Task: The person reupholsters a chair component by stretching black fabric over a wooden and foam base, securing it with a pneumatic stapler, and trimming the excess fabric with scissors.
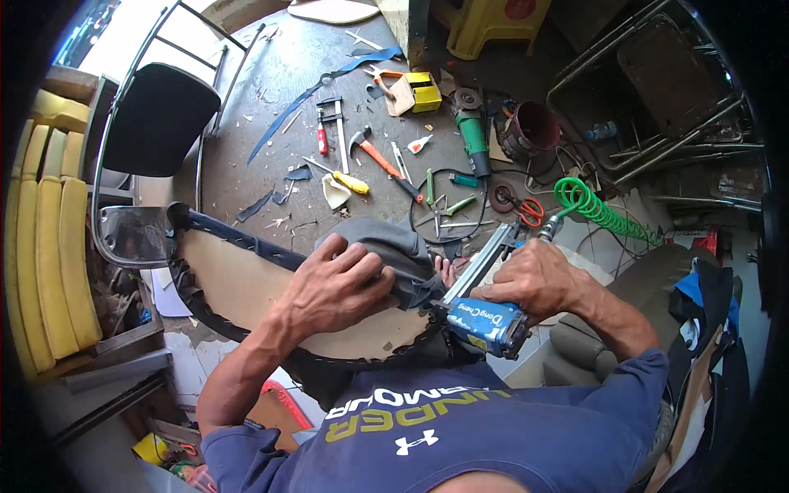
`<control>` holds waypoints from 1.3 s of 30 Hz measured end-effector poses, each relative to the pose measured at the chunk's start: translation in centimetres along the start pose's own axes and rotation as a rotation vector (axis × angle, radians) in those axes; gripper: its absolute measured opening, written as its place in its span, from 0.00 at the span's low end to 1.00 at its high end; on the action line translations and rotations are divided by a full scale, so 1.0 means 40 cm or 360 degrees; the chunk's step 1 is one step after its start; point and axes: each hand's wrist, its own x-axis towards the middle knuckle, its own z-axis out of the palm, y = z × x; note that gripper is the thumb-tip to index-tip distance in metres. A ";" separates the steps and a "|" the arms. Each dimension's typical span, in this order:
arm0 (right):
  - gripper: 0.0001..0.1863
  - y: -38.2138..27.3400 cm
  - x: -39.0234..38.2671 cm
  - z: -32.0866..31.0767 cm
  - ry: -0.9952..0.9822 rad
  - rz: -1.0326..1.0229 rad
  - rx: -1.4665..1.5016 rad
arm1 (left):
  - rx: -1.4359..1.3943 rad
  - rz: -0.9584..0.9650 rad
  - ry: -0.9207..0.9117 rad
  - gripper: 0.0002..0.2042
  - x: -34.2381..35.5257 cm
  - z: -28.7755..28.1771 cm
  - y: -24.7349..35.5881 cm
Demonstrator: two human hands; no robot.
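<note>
Board (246, 287): flat pale wood, rounded, edged with dark pleated fabric (403, 255).
Left hand (337, 283): fingers spread, pressing the fabric down.
Right hand (534, 279): clamped around blue metal staple gun (485, 316).
Hose (600, 209): green coiled plastic.

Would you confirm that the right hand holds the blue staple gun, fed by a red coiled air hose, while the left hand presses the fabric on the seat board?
Not quite: in the head view the coiled air hose is green, not red. The rest stands: the right hand holds the blue staple gun, and the left hand presses the fabric on the seat board.
</note>
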 end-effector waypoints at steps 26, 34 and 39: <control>0.27 -0.006 -0.064 -0.053 0.0218 0.0118 -0.0111 | -0.0071 -0.0421 -0.0357 0.22 0.078 0.026 0.105; 0.24 -0.014 -0.066 -0.047 0.0315 0.0162 -0.0117 | -0.0719 -0.0799 0.0565 0.04 0.111 0.063 0.091; 0.24 -0.026 -0.016 -0.042 0.0216 0.0013 -0.0015 | -0.1652 -0.1312 0.1103 0.20 0.102 0.064 0.070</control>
